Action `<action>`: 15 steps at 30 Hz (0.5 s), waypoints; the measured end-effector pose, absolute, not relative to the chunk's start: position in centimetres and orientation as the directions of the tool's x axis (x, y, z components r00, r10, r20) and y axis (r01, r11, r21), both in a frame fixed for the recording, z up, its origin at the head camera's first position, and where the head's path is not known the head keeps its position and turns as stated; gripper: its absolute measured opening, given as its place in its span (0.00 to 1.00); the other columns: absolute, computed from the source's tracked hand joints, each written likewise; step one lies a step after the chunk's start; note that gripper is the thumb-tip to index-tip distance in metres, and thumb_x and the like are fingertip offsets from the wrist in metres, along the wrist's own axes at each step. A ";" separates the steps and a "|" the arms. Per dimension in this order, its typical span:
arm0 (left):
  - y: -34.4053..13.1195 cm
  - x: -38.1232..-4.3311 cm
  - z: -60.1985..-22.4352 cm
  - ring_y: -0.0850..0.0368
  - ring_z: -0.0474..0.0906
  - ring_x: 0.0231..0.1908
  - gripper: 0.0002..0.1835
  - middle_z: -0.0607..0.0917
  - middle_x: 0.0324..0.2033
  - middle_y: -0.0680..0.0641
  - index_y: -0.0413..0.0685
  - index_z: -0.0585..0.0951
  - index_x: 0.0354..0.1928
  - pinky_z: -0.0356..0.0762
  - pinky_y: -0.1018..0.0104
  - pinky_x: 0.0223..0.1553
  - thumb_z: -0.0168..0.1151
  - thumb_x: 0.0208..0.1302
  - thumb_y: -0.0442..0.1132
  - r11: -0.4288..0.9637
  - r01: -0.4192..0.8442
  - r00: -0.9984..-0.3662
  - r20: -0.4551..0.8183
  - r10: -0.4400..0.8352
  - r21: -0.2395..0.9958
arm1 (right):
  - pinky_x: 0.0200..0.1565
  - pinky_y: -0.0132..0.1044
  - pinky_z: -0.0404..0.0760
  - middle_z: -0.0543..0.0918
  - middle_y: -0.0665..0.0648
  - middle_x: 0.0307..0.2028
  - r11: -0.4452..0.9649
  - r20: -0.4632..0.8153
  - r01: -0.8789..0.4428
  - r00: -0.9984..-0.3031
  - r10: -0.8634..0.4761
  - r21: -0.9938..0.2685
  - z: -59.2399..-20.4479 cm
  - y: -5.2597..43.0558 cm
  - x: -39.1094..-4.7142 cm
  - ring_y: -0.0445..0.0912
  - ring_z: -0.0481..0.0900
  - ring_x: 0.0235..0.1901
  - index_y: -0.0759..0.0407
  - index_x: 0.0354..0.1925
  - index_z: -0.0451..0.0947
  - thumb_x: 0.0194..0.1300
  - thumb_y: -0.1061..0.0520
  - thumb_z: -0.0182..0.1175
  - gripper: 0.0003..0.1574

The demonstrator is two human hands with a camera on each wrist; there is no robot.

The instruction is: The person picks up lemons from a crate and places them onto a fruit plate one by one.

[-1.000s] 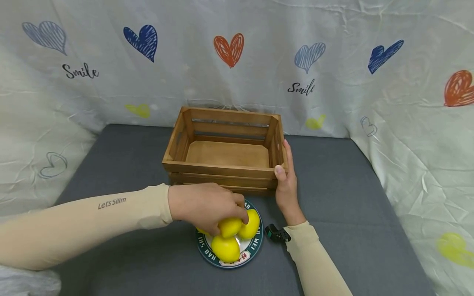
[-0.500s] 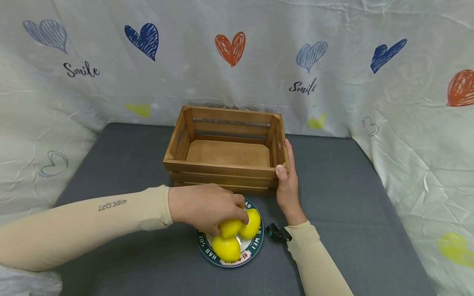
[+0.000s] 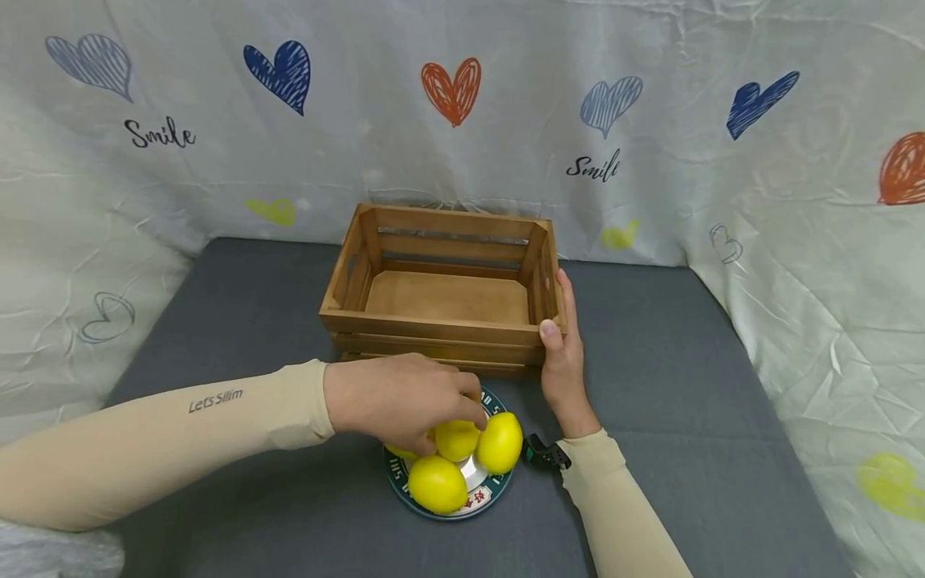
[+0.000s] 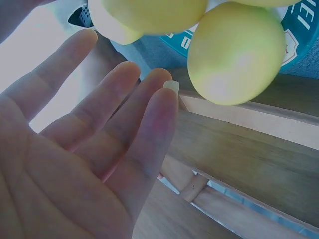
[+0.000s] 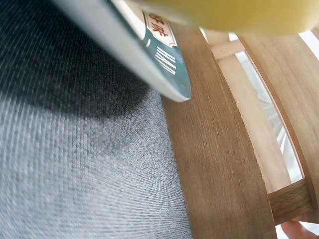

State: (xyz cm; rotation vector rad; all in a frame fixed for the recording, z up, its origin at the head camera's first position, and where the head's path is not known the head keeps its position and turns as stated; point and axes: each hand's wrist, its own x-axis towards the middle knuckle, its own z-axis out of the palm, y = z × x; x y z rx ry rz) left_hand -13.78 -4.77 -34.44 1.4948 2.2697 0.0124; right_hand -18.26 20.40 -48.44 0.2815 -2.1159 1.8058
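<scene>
Several yellow lemons lie on a round plate with a dark teal rim. Over them is my left hand, thumb and fingers spread around the middle lemon. From the left wrist, the fingers look loosely extended, with the lemons beyond their tips; whether they touch is unclear. Behind the plate stands a slatted wooden crate. My right hand grips its right end, thumb on the front corner and fingers along the side. One lemon is mostly hidden under the left hand.
A dark grey cloth covers the table. Behind and beside it hangs a white curtain printed with hearts. A black strap sits on the right wrist, close to the rightmost lemon. The crate's inside floor is visible.
The middle and rightmost lemons have shifted right; the front lemon has moved slightly left. My left fingers moved a little with them. My right hand keeps its grip on the crate.
</scene>
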 end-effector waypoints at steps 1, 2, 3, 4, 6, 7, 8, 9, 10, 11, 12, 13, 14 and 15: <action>-4.8 -13.8 -34.4 0.61 0.81 0.51 0.31 0.83 0.63 0.54 0.66 0.83 0.69 0.86 0.64 0.53 0.80 0.64 0.47 0.426 0.873 -0.336 -0.338 0.879 0.240 | 0.82 0.68 0.43 0.52 0.34 0.86 0.170 0.384 -0.368 -0.921 0.071 -0.914 -48.4 20.4 -18.2 0.44 0.51 0.85 0.26 0.86 0.49 0.74 0.33 0.49 0.48; -4.9 -13.8 -34.4 0.61 0.82 0.51 0.31 0.83 0.63 0.54 0.66 0.83 0.69 0.86 0.64 0.53 0.80 0.64 0.46 0.429 0.869 -0.338 -0.336 0.879 0.246 | 0.82 0.68 0.42 0.52 0.34 0.86 0.167 0.383 -0.368 -0.921 0.071 -0.915 -48.4 20.4 -18.2 0.43 0.51 0.85 0.27 0.86 0.49 0.74 0.33 0.49 0.48; -4.9 -13.8 -34.4 0.61 0.82 0.51 0.31 0.83 0.63 0.54 0.65 0.83 0.69 0.86 0.64 0.53 0.80 0.64 0.46 0.432 0.866 -0.341 -0.334 0.879 0.252 | 0.82 0.68 0.42 0.52 0.34 0.86 0.165 0.383 -0.368 -0.921 0.072 -0.915 -48.4 20.4 -18.2 0.44 0.50 0.85 0.27 0.86 0.49 0.74 0.33 0.49 0.48; -5.0 -13.8 -34.4 0.61 0.82 0.52 0.31 0.83 0.64 0.54 0.65 0.83 0.69 0.86 0.64 0.53 0.80 0.64 0.46 0.436 0.863 -0.344 -0.334 0.878 0.257 | 0.82 0.68 0.42 0.52 0.34 0.85 0.160 0.381 -0.366 -0.922 0.072 -0.917 -48.3 20.4 -18.1 0.44 0.51 0.85 0.27 0.86 0.49 0.73 0.32 0.50 0.48; -5.1 -13.8 -34.5 0.61 0.82 0.52 0.32 0.83 0.65 0.54 0.65 0.82 0.70 0.86 0.64 0.54 0.80 0.64 0.46 0.447 0.855 -0.353 -0.334 0.874 0.265 | 0.82 0.68 0.41 0.52 0.34 0.85 0.154 0.379 -0.365 -0.923 0.070 -0.918 -48.3 20.3 -18.1 0.44 0.50 0.85 0.27 0.86 0.49 0.73 0.32 0.50 0.48; -5.1 -13.8 -34.5 0.61 0.82 0.52 0.32 0.83 0.65 0.54 0.65 0.82 0.70 0.86 0.64 0.54 0.81 0.64 0.47 0.451 0.851 -0.356 -0.336 0.872 0.269 | 0.82 0.68 0.41 0.52 0.34 0.85 0.154 0.377 -0.364 -0.923 0.072 -0.919 -48.3 20.4 -18.0 0.44 0.49 0.85 0.27 0.86 0.49 0.73 0.32 0.50 0.48; -5.2 -13.9 -34.5 0.62 0.82 0.52 0.32 0.82 0.65 0.53 0.66 0.82 0.70 0.86 0.64 0.54 0.81 0.64 0.47 0.455 0.848 -0.359 -0.336 0.871 0.272 | 0.82 0.69 0.40 0.52 0.35 0.85 0.152 0.376 -0.362 -0.924 0.073 -0.920 -48.2 20.4 -18.0 0.45 0.49 0.85 0.27 0.86 0.49 0.73 0.32 0.51 0.48; -5.2 -13.9 -34.5 0.62 0.82 0.52 0.32 0.82 0.66 0.53 0.66 0.82 0.71 0.86 0.64 0.54 0.81 0.64 0.47 0.458 0.845 -0.362 -0.335 0.870 0.274 | 0.82 0.69 0.40 0.52 0.35 0.86 0.150 0.374 -0.360 -0.924 0.075 -0.921 -48.2 20.4 -18.0 0.45 0.49 0.85 0.27 0.86 0.49 0.73 0.32 0.51 0.49; -5.2 -13.9 -34.5 0.62 0.82 0.51 0.32 0.82 0.66 0.53 0.66 0.82 0.71 0.86 0.64 0.53 0.80 0.64 0.47 0.462 0.842 -0.366 -0.334 0.869 0.278 | 0.82 0.69 0.40 0.52 0.36 0.86 0.146 0.373 -0.359 -0.925 0.078 -0.922 -48.2 20.5 -18.0 0.46 0.49 0.86 0.27 0.86 0.49 0.73 0.32 0.51 0.49; -5.3 -14.0 -34.5 0.62 0.82 0.50 0.32 0.82 0.66 0.53 0.66 0.82 0.70 0.85 0.64 0.52 0.80 0.64 0.47 0.466 0.838 -0.370 -0.331 0.868 0.284 | 0.82 0.68 0.40 0.52 0.36 0.86 0.141 0.372 -0.358 -0.925 0.081 -0.923 -48.2 20.6 -18.0 0.46 0.49 0.86 0.28 0.87 0.49 0.73 0.33 0.51 0.49; -5.4 -14.0 -34.5 0.62 0.82 0.50 0.32 0.82 0.66 0.53 0.65 0.82 0.70 0.85 0.65 0.52 0.80 0.65 0.47 0.469 0.834 -0.375 -0.325 0.868 0.291 | 0.82 0.68 0.40 0.52 0.37 0.86 0.137 0.373 -0.360 -0.924 0.083 -0.923 -48.3 20.6 -18.0 0.47 0.49 0.86 0.29 0.87 0.49 0.73 0.34 0.51 0.49; -5.5 -14.0 -34.5 0.62 0.82 0.49 0.31 0.82 0.66 0.53 0.65 0.82 0.70 0.85 0.65 0.51 0.80 0.65 0.46 0.473 0.829 -0.381 -0.317 0.869 0.300 | 0.82 0.68 0.40 0.52 0.38 0.86 0.133 0.373 -0.361 -0.924 0.086 -0.923 -48.3 20.7 -18.1 0.48 0.49 0.86 0.30 0.87 0.50 0.73 0.35 0.51 0.49; -5.6 -14.1 -34.6 0.63 0.82 0.49 0.31 0.81 0.66 0.53 0.64 0.83 0.70 0.85 0.65 0.50 0.79 0.65 0.46 0.476 0.824 -0.388 -0.306 0.869 0.307 | 0.82 0.68 0.40 0.51 0.39 0.87 0.129 0.374 -0.362 -0.923 0.088 -0.923 -48.3 20.8 -18.1 0.49 0.49 0.86 0.30 0.87 0.50 0.73 0.35 0.51 0.49; -5.7 -14.1 -34.6 0.62 0.82 0.49 0.30 0.81 0.66 0.53 0.64 0.83 0.69 0.85 0.64 0.49 0.79 0.65 0.46 0.479 0.819 -0.397 -0.291 0.871 0.317 | 0.82 0.68 0.39 0.51 0.40 0.87 0.130 0.374 -0.362 -0.923 0.089 -0.923 -48.3 20.9 -18.1 0.49 0.49 0.86 0.31 0.87 0.50 0.73 0.36 0.51 0.49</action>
